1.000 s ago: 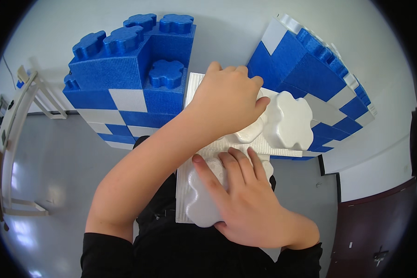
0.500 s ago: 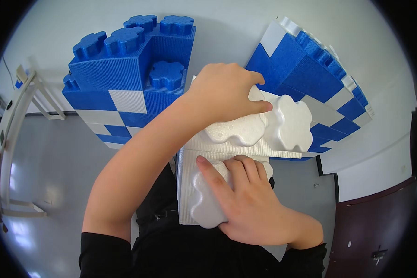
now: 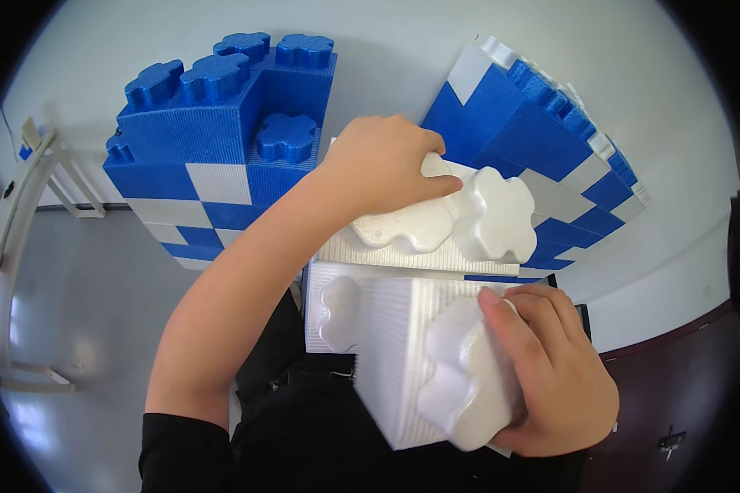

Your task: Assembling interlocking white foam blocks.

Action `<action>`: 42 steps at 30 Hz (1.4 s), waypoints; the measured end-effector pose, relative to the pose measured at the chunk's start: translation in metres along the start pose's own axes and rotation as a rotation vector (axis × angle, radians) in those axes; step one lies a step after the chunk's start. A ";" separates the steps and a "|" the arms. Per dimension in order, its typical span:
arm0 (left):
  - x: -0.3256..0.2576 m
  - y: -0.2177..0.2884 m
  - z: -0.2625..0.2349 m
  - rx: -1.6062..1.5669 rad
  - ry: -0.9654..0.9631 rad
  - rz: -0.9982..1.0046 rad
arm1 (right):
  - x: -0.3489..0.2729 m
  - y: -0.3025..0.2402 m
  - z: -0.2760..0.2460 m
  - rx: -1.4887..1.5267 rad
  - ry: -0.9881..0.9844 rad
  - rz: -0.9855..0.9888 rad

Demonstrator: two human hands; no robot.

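My left hand (image 3: 386, 164) reaches across the middle, its fingers curled around a lobed knob on a white ribbed building block (image 3: 411, 259). A second white knob (image 3: 506, 218) of the same shape sits beside it to the right. Nearer to me, my right hand (image 3: 555, 374) clasps the lobed knob of another white building block (image 3: 382, 353), thumb on one side and fingers on the other. That block is tilted, one ribbed side facing left. Behind it and partly covered lies a further white block with a knob (image 3: 337, 312).
A stack of blue and white blocks (image 3: 185, 140) stands at the far left, with blue knobs on top. Another such stack (image 3: 543, 148) leans into view at the right. A pale table frame (image 3: 12, 246) is at the left edge, a dark red door (image 3: 682, 386) at the lower right.
My right hand has moved right and nearer, tilting its white block away from the others. A knobbed block behind it now shows. My left hand keeps its hold on its knob.
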State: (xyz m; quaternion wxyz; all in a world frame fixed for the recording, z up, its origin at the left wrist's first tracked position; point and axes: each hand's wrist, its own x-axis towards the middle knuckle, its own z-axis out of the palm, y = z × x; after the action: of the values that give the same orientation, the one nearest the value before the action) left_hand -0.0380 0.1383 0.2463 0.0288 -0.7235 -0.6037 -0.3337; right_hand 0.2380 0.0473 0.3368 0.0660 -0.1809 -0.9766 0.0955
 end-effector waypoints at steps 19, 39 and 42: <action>0.004 0.010 -0.002 -0.051 0.012 -0.030 | -0.037 0.072 0.038 -0.150 -0.038 0.140; 0.005 0.010 -0.001 -0.041 0.050 -0.012 | -0.040 0.095 0.077 -0.173 0.072 0.111; 0.002 0.007 -0.001 -0.059 0.056 -0.024 | -0.038 0.092 0.062 -0.114 -0.029 0.148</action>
State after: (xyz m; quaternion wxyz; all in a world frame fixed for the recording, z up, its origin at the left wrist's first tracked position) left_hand -0.0321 0.1377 0.2511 0.0202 -0.7071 -0.6012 -0.3716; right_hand 0.2948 0.1078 0.2532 0.0344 -0.2547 -0.9653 0.0469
